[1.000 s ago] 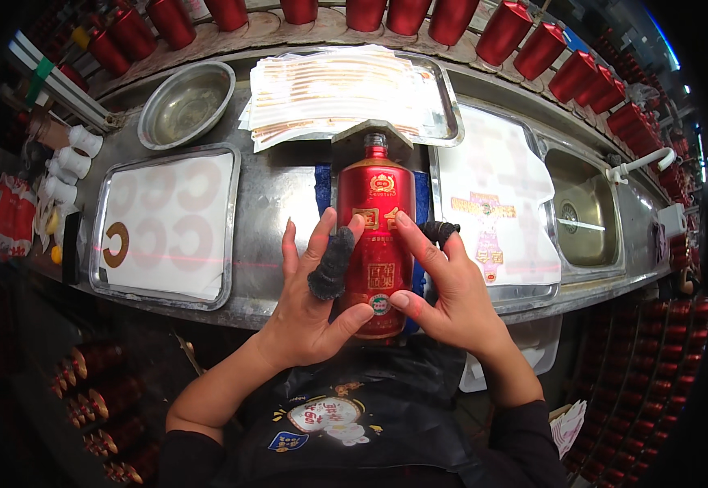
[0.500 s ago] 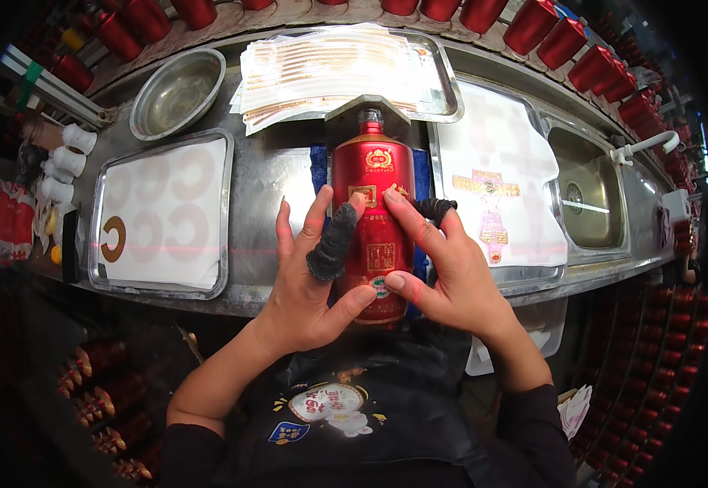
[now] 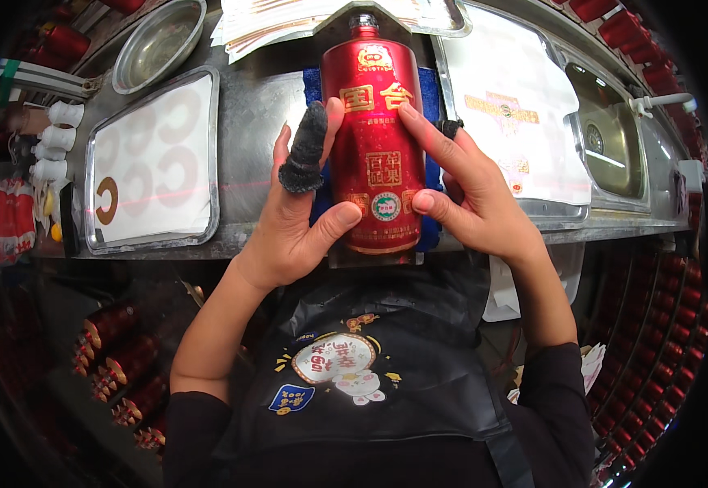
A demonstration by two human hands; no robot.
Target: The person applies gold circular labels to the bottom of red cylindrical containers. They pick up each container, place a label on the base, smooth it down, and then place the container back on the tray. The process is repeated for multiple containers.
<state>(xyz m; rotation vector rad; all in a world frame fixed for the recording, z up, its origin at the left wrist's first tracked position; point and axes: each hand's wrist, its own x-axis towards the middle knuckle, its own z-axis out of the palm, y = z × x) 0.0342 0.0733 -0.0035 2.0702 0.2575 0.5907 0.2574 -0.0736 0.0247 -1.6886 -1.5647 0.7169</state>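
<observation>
A glossy red bottle (image 3: 380, 142) with gold lettering and a round green-and-white emblem lies on its back, its neck pointing away from me. A blue cloth (image 3: 429, 175) shows beneath it. My left hand (image 3: 293, 199) is open at the bottle's left side, its index fingertip and thumb touching it; a black fabric sleeve covers one finger. At the right side my right hand (image 3: 472, 183) is open too, index fingertip beside the upper gold characters and thumb by the lower gold marks. A black sleeve partly shows on one of its fingers.
Left is a tray (image 3: 214, 154) with C-shaped decals on white paper. A tray (image 3: 586, 213) at right bears gold-and-pink decals near a sink (image 3: 638, 175) with a white faucet (image 3: 661, 101). A metal bowl (image 3: 159, 46) and paper strips (image 3: 277, 24) lie behind. Racked red bottles (image 3: 655, 350) flank me.
My view has tilted, so the bench sits higher in the picture. My fingers remain on the bottle, spread somewhat wider, and its gold characters are less covered.
</observation>
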